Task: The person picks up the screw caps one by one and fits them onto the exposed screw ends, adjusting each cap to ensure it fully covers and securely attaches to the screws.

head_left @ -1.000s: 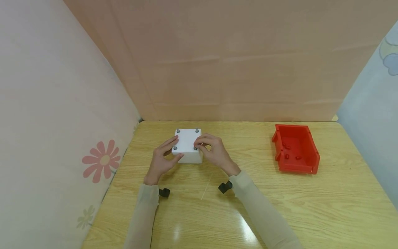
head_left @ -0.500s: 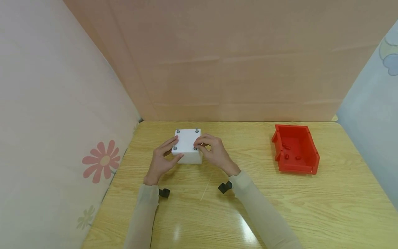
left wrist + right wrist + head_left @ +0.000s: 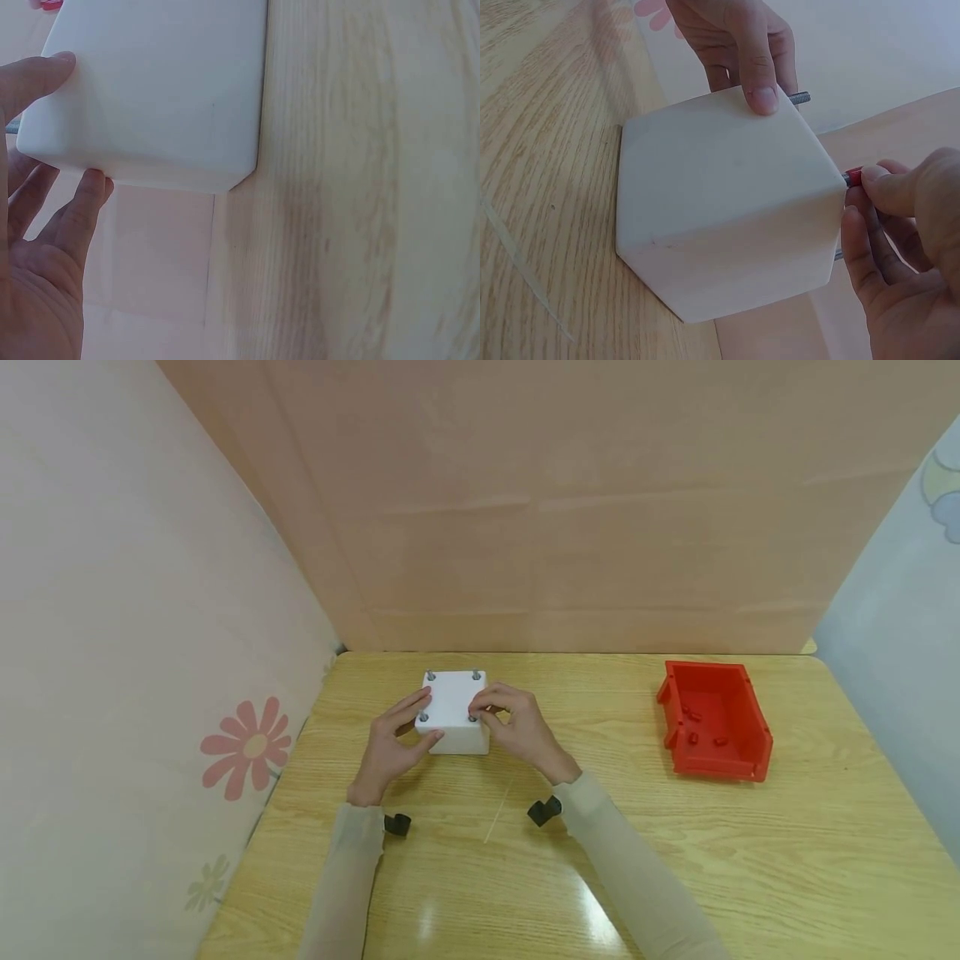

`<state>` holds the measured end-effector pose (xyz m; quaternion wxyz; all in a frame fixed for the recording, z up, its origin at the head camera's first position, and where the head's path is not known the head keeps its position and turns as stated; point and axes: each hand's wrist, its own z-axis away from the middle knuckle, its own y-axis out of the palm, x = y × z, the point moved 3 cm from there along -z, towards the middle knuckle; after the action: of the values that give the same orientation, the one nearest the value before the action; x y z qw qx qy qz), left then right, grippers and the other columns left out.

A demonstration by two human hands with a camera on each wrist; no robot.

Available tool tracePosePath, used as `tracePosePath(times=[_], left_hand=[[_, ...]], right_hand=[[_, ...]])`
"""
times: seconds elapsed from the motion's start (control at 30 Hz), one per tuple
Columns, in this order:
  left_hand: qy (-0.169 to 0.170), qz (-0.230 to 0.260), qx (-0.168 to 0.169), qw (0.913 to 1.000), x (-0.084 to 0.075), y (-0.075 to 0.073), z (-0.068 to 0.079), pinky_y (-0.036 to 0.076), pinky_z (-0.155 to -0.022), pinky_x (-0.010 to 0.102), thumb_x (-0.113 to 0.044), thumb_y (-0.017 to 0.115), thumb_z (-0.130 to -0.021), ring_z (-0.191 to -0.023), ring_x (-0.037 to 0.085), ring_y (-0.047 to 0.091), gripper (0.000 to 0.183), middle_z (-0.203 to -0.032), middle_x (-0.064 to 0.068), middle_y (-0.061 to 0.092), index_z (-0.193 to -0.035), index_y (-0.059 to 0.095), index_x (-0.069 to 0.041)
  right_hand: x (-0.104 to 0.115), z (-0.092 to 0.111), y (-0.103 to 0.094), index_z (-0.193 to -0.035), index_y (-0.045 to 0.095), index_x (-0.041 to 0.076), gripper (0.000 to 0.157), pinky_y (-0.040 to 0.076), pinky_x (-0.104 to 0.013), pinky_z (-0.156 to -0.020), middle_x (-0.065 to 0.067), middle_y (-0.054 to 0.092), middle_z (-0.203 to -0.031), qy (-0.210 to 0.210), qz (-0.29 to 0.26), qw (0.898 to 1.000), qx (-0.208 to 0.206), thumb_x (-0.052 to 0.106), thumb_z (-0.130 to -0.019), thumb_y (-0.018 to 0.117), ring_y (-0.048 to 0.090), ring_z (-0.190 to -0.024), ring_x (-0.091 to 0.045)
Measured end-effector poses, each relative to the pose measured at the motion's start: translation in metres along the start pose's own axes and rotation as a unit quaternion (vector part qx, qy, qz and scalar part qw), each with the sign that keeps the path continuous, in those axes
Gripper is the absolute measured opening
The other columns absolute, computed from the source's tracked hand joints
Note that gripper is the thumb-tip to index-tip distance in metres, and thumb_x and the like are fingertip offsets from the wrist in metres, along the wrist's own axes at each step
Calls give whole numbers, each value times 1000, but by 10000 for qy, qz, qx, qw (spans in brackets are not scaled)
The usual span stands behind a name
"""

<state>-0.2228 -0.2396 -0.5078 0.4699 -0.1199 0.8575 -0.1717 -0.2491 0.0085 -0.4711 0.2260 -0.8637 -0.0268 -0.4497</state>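
A white block [image 3: 452, 697] with rounded edges stands on the table, and a threaded metal bolt [image 3: 476, 676] sticks up near each top corner. My left hand [image 3: 387, 750] grips the block's near left corner, thumb on the front face and fingers along the left side. At the near right bolt, my right hand [image 3: 520, 724] pinches a small red cap [image 3: 854, 177] between thumb and index finger. In the right wrist view the cap sits over the bolt's end, with some thread showing below it. The near left bolt [image 3: 800, 97] is bare.
To the right stands a red bin [image 3: 715, 764] with several small red caps [image 3: 693, 738] inside. A pale thin strip or mark [image 3: 498, 812] lies on the wooden table [image 3: 825, 827] in front of the block. A beige backdrop [image 3: 540, 527] rises behind the table.
Almost nothing differs. Both hands keep their places on the block and the red cap, with only a very slight shift of the whole view.
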Motion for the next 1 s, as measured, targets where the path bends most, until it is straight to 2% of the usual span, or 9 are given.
tracePosePath(times=[0.13,0.4,0.67,0.8,1.0], left_hand=[[-65,21,27,10000,2,0,1,56,-103,25,7,87,-84,-139,42,59,62,-155,21,58,-141,65,7],[-128,-69,52,9999,0,-1,1,56,-104,25,5,87,-85,-139,39,60,62,-156,17,58,-143,65,2],[-192,-59,22,9998,-2,1,1,57,-105,34,11,85,-85,-139,47,57,61,-155,27,56,-141,62,12],[-123,-75,34,9999,-4,1,1,57,-104,29,12,84,-84,-138,49,57,61,-154,27,56,-140,62,12],[-23,-12,59,10000,1,-1,2,55,-104,22,8,86,-85,-139,42,59,62,-156,20,58,-143,64,5]], right_hand=[[0,0,0,-102,83,1,14,66,-32,-85,-7,77,-107,-27,51,10000,19,-8,-96,74,74,-96,-21],[0,0,0,-102,83,2,15,65,-32,-85,-6,77,-107,-20,26,10000,33,-8,-96,73,74,-96,-21],[0,0,0,-100,83,4,15,66,-33,-83,-5,77,-106,-81,116,9999,26,-8,-95,76,74,-94,-20],[0,0,0,-100,82,5,15,66,-35,-83,-4,77,-106,-167,165,9997,54,-7,-95,76,73,-94,-18],[1,0,0,-100,81,4,14,66,-36,-81,-4,76,-106,-319,267,9991,110,-8,-95,75,72,-92,-18]])
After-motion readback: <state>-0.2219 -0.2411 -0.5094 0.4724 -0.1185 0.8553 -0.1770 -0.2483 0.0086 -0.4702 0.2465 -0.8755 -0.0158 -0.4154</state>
